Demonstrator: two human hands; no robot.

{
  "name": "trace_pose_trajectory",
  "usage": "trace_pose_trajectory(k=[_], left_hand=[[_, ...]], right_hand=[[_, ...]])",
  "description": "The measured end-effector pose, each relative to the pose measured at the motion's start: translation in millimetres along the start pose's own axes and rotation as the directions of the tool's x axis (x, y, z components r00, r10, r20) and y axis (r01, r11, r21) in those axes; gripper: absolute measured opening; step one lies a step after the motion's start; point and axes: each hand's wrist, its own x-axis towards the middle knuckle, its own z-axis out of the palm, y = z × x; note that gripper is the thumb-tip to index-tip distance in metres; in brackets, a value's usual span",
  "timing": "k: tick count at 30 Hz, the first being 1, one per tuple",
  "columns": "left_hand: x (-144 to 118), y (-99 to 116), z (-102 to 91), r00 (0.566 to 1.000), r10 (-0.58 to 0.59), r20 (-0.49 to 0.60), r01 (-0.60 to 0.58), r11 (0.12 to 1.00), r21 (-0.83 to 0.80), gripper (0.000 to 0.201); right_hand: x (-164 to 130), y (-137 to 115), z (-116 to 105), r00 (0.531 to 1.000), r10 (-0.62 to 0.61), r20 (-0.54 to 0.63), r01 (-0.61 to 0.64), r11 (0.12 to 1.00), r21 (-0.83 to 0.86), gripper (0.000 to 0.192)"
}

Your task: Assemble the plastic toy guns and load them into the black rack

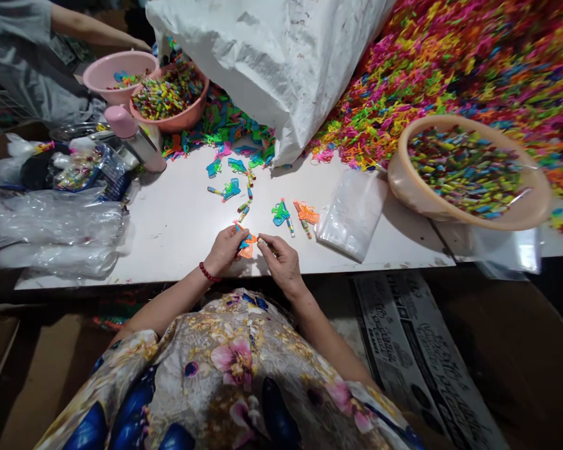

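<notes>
Near the table's front edge, my left hand (224, 250) pinches an orange and blue plastic toy gun (248, 245). Just right of it, my right hand (283, 262) is closed on a small candy-filled tube (261, 241), partly hidden by the fingers. To the right lie a green and blue toy gun (279, 213) with a tube beside it and an orange toy gun (306, 212) over another tube. Beyond my hands, several loose tubes (245, 210) trail away from me toward blue and green toy guns (231, 189).
A stack of clear plastic bags (351, 212) lies right of my hands, beside a peach basin (396, 181) of filled tubes. Behind stand a white sack (281, 69) and a heap of colourful plastic pieces (450, 62). A pink-capped bottle (141, 147) and another person's arm (98, 28) are left.
</notes>
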Motion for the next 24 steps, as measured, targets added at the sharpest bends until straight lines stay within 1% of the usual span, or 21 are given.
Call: trace_pose_trajectory(k=[2, 4, 6, 8, 10, 11, 13, 14, 15, 16, 17, 18, 19, 20, 22, 23, 24], left_hand=[[1, -5, 3.1, 0.993, 0.067, -0.100, -0.062, 0.997, 0.055, 0.034], [2, -10, 5.9, 0.963, 0.180, -0.201, -0.156, 0.979, 0.128, 0.033], [3, -14, 7.7, 0.931, 0.257, -0.258, -0.211, 0.958, 0.193, 0.033], [5, -16, 9.1, 0.922, 0.267, -0.279, -0.212, 0.954, 0.213, 0.034], [6, -18, 10.7, 0.938, 0.232, -0.256, -0.186, 0.964, 0.191, 0.037], [7, -18, 11.5, 0.955, 0.198, -0.220, -0.162, 0.972, 0.171, 0.038], [9, -18, 12.3, 0.990, 0.101, -0.095, -0.089, 0.989, 0.121, 0.042], [11, -16, 11.4, 0.997, 0.062, -0.036, -0.058, 0.993, 0.102, 0.044], [14, -14, 9.2, 0.999, 0.048, -0.003, -0.047, 0.993, 0.104, 0.046], [20, -11, 5.5, 0.998, 0.068, -0.004, -0.066, 0.989, 0.133, 0.046], [28, -6, 0.4, 0.992, 0.123, -0.034, -0.114, 0.975, 0.191, 0.043], [38, -1, -5.9, 0.976, 0.206, -0.077, -0.178, 0.945, 0.273, 0.037], [51, 6, -12.9, 0.946, 0.303, -0.112, -0.241, 0.894, 0.378, 0.029], [67, 12, -19.8, 0.910, 0.393, -0.128, -0.292, 0.831, 0.474, 0.021], [101, 25, -30.9, 0.846, 0.517, -0.131, -0.341, 0.713, 0.613, 0.010], [118, 30, -34.3, 0.828, 0.543, -0.138, -0.343, 0.687, 0.640, 0.010], [134, 35, -36.0, 0.822, 0.551, -0.147, -0.332, 0.672, 0.662, 0.013]], right_hand=[[-1, 3, 2, 1.000, -0.017, -0.005, 0.017, 1.000, 0.004, 0.026], [-3, 6, 7, 0.998, -0.053, -0.022, 0.053, 0.999, -0.008, 0.025], [-6, 7, 12, 0.994, -0.106, -0.028, 0.106, 0.994, -0.026, 0.024], [-8, 7, 16, 0.988, -0.156, -0.018, 0.155, 0.987, -0.047, 0.025], [-6, 8, 15, 0.981, -0.192, 0.013, 0.192, 0.979, -0.074, 0.026], [-4, 10, 11, 0.979, -0.204, 0.031, 0.206, 0.974, -0.093, 0.026], [3, 17, -3, 0.977, -0.211, 0.026, 0.212, 0.966, -0.149, 0.027], [7, 22, -12, 0.977, -0.214, -0.012, 0.207, 0.958, -0.198, 0.028], [13, 28, -23, 0.973, -0.221, -0.072, 0.194, 0.943, -0.271, 0.028], [18, 34, -33, 0.962, -0.233, -0.144, 0.168, 0.917, -0.362, 0.029], [24, 39, -42, 0.945, -0.251, -0.211, 0.132, 0.880, -0.456, 0.031], [29, 45, -49, 0.928, -0.274, -0.253, 0.100, 0.837, -0.538, 0.032], [34, 49, -51, 0.919, -0.295, -0.261, 0.087, 0.798, -0.596, 0.033], [39, 51, -50, 0.922, -0.307, -0.236, 0.098, 0.776, -0.623, 0.033], [47, 52, -34, 0.949, -0.299, -0.103, 0.182, 0.784, -0.593, 0.030], [51, 51, -20, 0.959, -0.284, -0.014, 0.229, 0.799, -0.556, 0.030], [55, 50, -4, 0.964, -0.257, 0.069, 0.254, 0.813, -0.523, 0.030]])
